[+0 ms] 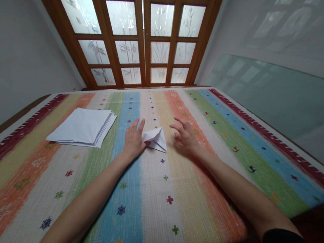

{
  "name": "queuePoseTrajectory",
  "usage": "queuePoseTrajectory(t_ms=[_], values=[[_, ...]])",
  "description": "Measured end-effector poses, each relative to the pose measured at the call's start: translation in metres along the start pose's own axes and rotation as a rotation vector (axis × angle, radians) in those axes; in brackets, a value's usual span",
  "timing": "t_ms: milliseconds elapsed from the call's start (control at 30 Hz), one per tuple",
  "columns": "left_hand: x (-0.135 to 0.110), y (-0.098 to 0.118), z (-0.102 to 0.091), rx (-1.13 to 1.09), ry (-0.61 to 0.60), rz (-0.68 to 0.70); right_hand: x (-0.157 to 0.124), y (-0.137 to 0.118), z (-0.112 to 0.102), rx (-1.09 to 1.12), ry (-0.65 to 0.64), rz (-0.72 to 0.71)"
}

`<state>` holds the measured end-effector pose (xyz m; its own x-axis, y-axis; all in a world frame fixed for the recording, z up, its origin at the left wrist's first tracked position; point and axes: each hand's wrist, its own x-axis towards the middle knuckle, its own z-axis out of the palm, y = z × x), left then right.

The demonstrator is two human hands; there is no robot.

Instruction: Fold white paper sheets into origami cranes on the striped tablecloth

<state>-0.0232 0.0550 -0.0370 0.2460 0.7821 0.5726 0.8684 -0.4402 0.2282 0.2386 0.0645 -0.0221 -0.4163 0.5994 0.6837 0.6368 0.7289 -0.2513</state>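
A folded white paper triangle (157, 139) rests on the striped, cloth-covered tabletop (156, 209), white paper stack (81, 125) to its left, left grip (133, 139) at its left edge, pinch indiscernible, right grip (184, 139) parted just right of it.

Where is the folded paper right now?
In the head view, the folded paper lies centrally on the striped tablecloth, between the left hand and right hand.

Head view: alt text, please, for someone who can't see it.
A folded white paper lies on a striped cloth, a person's left hand at its left edge, the right hand apart from it. A paper stack lies farther left; paned doors stand beyond.
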Motion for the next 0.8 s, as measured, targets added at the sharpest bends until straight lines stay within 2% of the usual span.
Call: queuePoseTrajectory(t_ms=[133, 200, 333, 533, 700, 800], values=[[0.003, -0.003, 0.004, -0.021, 0.039, 0.01, 0.006, 0.008, -0.007, -0.095, -0.197, -0.273], [0.004, -0.002, 0.006, -0.019, 0.048, 0.018, 0.011, 0.007, -0.005, -0.098, -0.293, -0.346], [0.006, 0.0, 0.005, 0.009, 0.07, 0.021, 0.016, -0.001, 0.003, -0.073, -0.363, -0.31], [0.007, 0.005, -0.003, 0.064, 0.087, -0.03, 0.01, -0.018, 0.012, -0.04, -0.436, -0.295], [0.005, 0.002, -0.001, 0.079, -0.022, -0.103, 0.016, -0.026, 0.006, -0.058, -0.452, -0.333], [0.004, 0.001, 0.0, 0.076, -0.091, -0.119, 0.028, -0.025, 0.004, -0.032, -0.441, -0.423]])
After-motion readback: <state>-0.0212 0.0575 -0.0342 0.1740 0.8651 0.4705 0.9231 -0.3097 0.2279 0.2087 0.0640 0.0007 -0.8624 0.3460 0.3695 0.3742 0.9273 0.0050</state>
